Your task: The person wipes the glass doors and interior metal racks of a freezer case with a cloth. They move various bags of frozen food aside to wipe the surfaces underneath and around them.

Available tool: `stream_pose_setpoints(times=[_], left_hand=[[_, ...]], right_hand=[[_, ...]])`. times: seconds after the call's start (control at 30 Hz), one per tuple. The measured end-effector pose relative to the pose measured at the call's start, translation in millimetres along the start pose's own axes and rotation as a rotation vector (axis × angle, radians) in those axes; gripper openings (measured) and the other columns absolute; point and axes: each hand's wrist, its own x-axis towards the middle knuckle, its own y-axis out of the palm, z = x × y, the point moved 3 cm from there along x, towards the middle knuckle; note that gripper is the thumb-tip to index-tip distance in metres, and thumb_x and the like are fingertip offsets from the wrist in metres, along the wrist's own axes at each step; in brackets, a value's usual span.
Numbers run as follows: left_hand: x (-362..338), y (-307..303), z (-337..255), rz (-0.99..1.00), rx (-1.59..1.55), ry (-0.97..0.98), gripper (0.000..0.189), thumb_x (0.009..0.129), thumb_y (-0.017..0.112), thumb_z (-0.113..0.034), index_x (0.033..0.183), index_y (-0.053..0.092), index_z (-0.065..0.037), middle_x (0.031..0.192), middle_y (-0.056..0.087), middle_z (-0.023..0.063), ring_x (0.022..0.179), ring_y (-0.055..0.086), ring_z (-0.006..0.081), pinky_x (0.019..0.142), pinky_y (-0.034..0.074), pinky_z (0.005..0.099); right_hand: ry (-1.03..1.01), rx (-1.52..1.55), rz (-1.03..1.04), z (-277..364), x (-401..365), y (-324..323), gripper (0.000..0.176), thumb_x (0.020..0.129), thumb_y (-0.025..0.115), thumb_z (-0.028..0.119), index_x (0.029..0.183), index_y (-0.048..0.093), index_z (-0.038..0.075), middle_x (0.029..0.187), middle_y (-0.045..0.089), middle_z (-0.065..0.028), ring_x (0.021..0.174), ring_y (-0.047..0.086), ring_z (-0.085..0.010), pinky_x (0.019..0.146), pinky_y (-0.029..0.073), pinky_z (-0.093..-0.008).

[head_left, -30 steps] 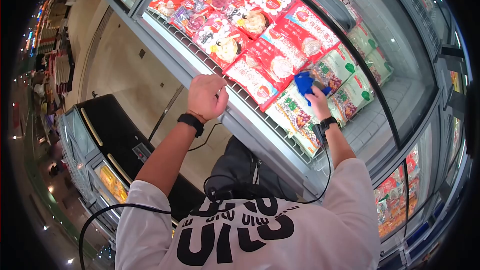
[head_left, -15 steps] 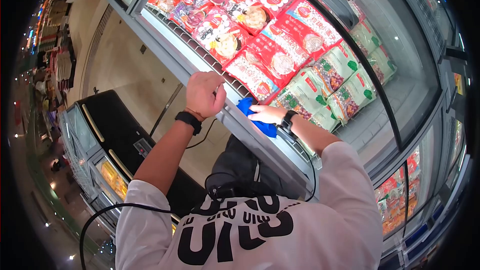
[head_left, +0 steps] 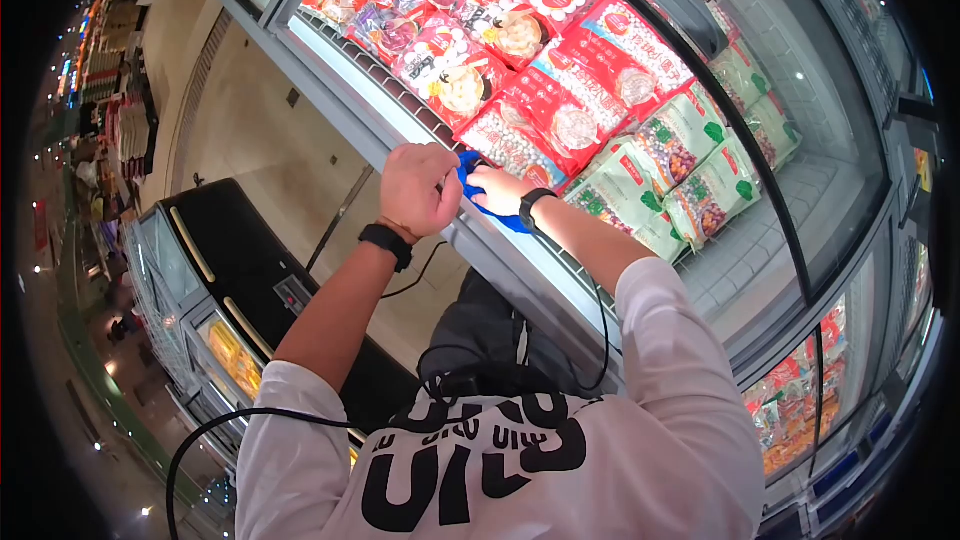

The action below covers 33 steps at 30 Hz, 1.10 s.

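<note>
A blue cloth (head_left: pixel 510 219) lies bunched on the inner ledge of the freezer's front edge (head_left: pixel 500 262). My right hand (head_left: pixel 498 190) is closed on it, pressing it against the ledge. Close beside it, my left hand (head_left: pixel 418 190) rests at the outer rim with its fingers curled; whatever it grips, if anything, is hidden. Just beyond my right hand are red bags (head_left: pixel 570 120) and green-and-white bags of mixed vegetables (head_left: pixel 620 190) inside the freezer.
A curved glass lid with a black edge (head_left: pixel 765 175) and a grey handle (head_left: pixel 680 8) spans the freezer. Behind my left arm stands a black-topped cabinet (head_left: pixel 230 250). Black cables (head_left: pixel 255 410) hang around my body. Another freezer section (head_left: pixel 800 390) is at the right.
My right hand has moved along the ledge toward the upper left with the blue cloth, now close to my left hand. My left hand has hardly moved.
</note>
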Motion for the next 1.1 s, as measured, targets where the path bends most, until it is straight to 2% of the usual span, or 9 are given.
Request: stream_pose_setpoints(times=[0.2,0.3,0.47,0.5,0.7,0.73,0.77,0.9,1.1], left_hand=[[-1,1,2,0.024,0.011,0.015,0.011,0.071,0.057,-0.002,0.079,0.063,-0.004,0.070,0.060,0.0090,0.064,0.057,0.0297,0.065,0.043,0.0392],[-6,3,4,0.045,0.032,-0.043,0.009,0.071,0.061,-0.008,0.079,0.065,-0.006,0.075,0.064,0.0069,0.071,0.061,0.0279,0.074,0.045,0.0392],[-5,4,6,0.067,0.023,-0.085,0.011,0.072,0.061,-0.008,0.081,0.066,-0.005,0.075,0.065,0.0066,0.072,0.062,0.0269,0.076,0.046,0.0383],[-5,4,5,0.067,0.020,-0.079,0.011,0.072,0.061,-0.008,0.081,0.066,-0.005,0.075,0.065,0.0066,0.072,0.062,0.0269,0.076,0.046,0.0383],[-6,5,4,0.063,0.069,-0.072,0.010,0.073,0.060,-0.008,0.080,0.066,-0.005,0.077,0.066,0.0068,0.072,0.063,0.0263,0.075,0.046,0.0380],[-7,5,3,0.054,0.078,-0.068,0.010,0.073,0.060,-0.008,0.080,0.066,-0.005,0.076,0.066,0.0071,0.072,0.062,0.0267,0.074,0.046,0.0379],[-6,5,3,0.044,0.086,-0.061,0.009,0.073,0.060,-0.008,0.079,0.066,-0.005,0.076,0.065,0.0073,0.071,0.062,0.0271,0.073,0.046,0.0378],[2,3,-3,0.003,0.015,-0.001,0.007,0.074,0.055,-0.004,0.075,0.062,-0.003,0.068,0.059,0.0113,0.061,0.055,0.0319,0.061,0.043,0.0399],[1,3,-2,0.037,0.019,-0.015,0.008,0.075,0.055,-0.005,0.077,0.063,-0.003,0.070,0.061,0.0118,0.062,0.056,0.0334,0.062,0.044,0.0406]], right_hand=[[0.025,-0.141,0.064,0,-34,4,0.020,0.080,0.067,0.014,0.097,0.059,0.005,0.100,0.060,-0.0153,0.096,0.060,-0.0373,0.081,0.049,-0.0451],[0.015,-0.119,0.083,-4,-63,5,0.019,0.078,0.068,0.013,0.094,0.062,0.005,0.098,0.062,-0.0159,0.095,0.061,-0.0370,0.080,0.049,-0.0447],[0.159,-0.197,0.197,-5,-109,9,0.019,0.078,0.066,0.017,0.093,0.064,0.006,0.088,0.066,-0.0192,0.087,0.065,-0.0380,0.076,0.051,-0.0456],[0.226,-0.270,0.277,-2,-113,10,0.023,0.077,0.066,0.017,0.097,0.064,0.006,0.093,0.065,-0.0193,0.094,0.064,-0.0374,0.080,0.050,-0.0456],[0.293,-0.219,0.302,-4,-144,17,0.024,0.073,0.064,0.012,0.095,0.066,0.003,0.094,0.066,-0.0221,0.092,0.064,-0.0400,0.079,0.051,-0.0463],[0.390,-0.090,0.316,-16,-153,24,0.025,0.073,0.064,0.011,0.096,0.067,0.003,0.094,0.066,-0.0225,0.093,0.064,-0.0400,0.079,0.051,-0.0461],[0.279,-0.231,0.365,-5,-162,18,0.024,0.074,0.062,0.010,0.096,0.067,0.003,0.094,0.065,-0.0230,0.092,0.064,-0.0403,0.078,0.051,-0.0460],[0.287,-0.261,0.380,-9,-195,29,0.020,0.074,0.060,0.009,0.090,0.067,0.002,0.091,0.066,-0.0232,0.089,0.064,-0.0411,0.076,0.051,-0.0455],[0.469,-0.285,0.770,-10,-241,33,0.029,0.080,0.054,0.012,0.102,0.070,0.001,0.101,0.068,-0.0209,0.095,0.065,-0.0351,0.080,0.051,-0.0407]])
